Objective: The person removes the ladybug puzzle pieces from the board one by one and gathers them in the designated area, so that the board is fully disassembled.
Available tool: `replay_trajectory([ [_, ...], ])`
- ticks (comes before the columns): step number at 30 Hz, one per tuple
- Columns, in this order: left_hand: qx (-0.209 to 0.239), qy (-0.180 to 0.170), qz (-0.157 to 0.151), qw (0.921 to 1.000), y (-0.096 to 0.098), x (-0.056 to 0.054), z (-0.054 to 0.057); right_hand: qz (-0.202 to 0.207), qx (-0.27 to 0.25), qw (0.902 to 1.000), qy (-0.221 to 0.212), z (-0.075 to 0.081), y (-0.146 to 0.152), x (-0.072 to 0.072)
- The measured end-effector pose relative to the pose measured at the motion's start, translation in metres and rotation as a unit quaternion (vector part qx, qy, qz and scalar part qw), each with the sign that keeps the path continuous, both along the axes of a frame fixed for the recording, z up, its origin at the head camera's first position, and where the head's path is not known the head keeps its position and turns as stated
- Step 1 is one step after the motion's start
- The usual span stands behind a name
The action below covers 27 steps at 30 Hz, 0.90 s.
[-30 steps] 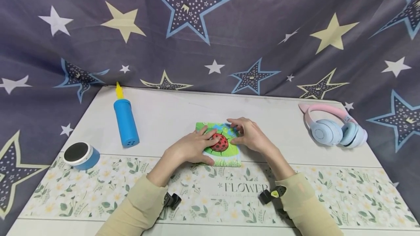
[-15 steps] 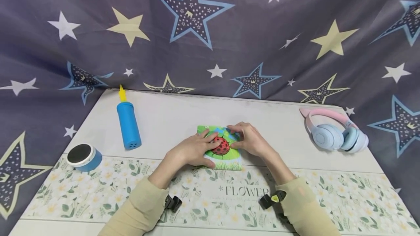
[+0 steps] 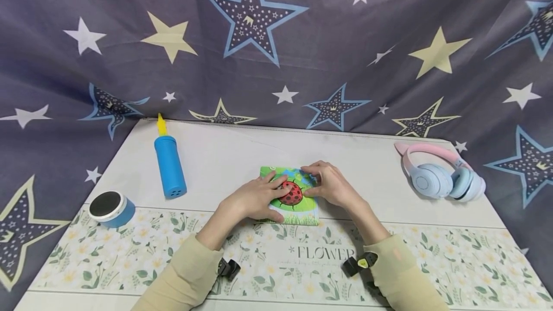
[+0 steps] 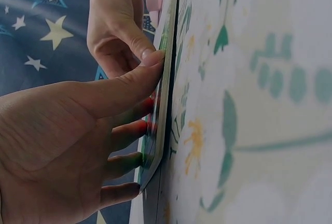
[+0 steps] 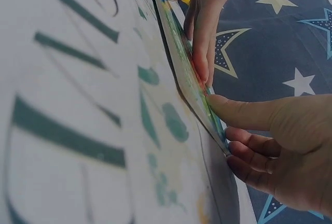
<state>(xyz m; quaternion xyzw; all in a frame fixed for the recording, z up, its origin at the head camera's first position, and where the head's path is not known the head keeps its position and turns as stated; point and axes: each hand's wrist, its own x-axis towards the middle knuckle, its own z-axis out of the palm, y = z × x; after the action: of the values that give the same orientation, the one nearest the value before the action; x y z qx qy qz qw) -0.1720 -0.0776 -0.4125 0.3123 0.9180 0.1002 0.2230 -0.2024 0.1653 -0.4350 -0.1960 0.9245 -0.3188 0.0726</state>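
A thin square board (image 3: pixel 302 217) with a ladybug picture on green lies flat on the table. My left hand (image 3: pixel 255 198) rests across its left part, fingers spread over the ladybug. In the left wrist view, the left thumb (image 4: pixel 127 86) lies along the board's near edge. My right hand (image 3: pixel 330 184) is at the board's right side, its thumb touching the picture. The right wrist view has the right hand's bent fingers (image 5: pixel 254 154) at the board's edge, apart from the thumb. Part of the picture is hidden under both hands.
A blue hand pump (image 3: pixel 170 167) with a yellow nozzle lies at the back left. Nearer stands a blue and white round speaker-like item (image 3: pixel 111 209). Cat-ear headphones (image 3: pixel 438 176) lie at the right. Behind the table (image 3: pixel 242 148) hangs a dark star-print cloth (image 3: pixel 328 37).
The whole head view has shifted slightly, the scene sitting a little lower in the picture. Both hands keep nearly the same places on the board.
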Motion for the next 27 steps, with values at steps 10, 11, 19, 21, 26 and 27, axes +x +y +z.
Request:
replay_trajectory([
  [10, 0.003, 0.003, 0.003, 1.0, -0.0001, 0.0, 0.0, 0.008, 0.001, 0.9999, -0.013, 0.0003, -0.0001, -0.0019],
  [11, 0.003, 0.003, 0.004, 1.0, -0.0001, 0.0, -0.0001, 0.007, 0.002, 0.9999, -0.014, 0.0002, 0.0, -0.0021],
  [19, -0.002, 0.0, 0.007, 1.0, 0.0001, -0.0003, -0.0004, 0.002, 0.003, 0.9997, -0.022, -0.0027, 0.0016, -0.0037],
  [21, -0.001, 0.001, 0.006, 1.0, 0.0, -0.0003, -0.0005, 0.003, 0.001, 0.9997, -0.023, -0.0028, 0.0014, -0.0036],
  [26, 0.001, 0.002, 0.006, 1.0, 0.0, -0.0001, -0.0007, 0.003, 0.0, 0.9997, -0.025, -0.0027, 0.0008, -0.0037],
  [27, 0.001, 0.002, 0.006, 1.0, -0.0001, 0.0, -0.0007, 0.003, 0.0, 0.9997, -0.025, -0.0027, 0.0007, -0.0037],
])
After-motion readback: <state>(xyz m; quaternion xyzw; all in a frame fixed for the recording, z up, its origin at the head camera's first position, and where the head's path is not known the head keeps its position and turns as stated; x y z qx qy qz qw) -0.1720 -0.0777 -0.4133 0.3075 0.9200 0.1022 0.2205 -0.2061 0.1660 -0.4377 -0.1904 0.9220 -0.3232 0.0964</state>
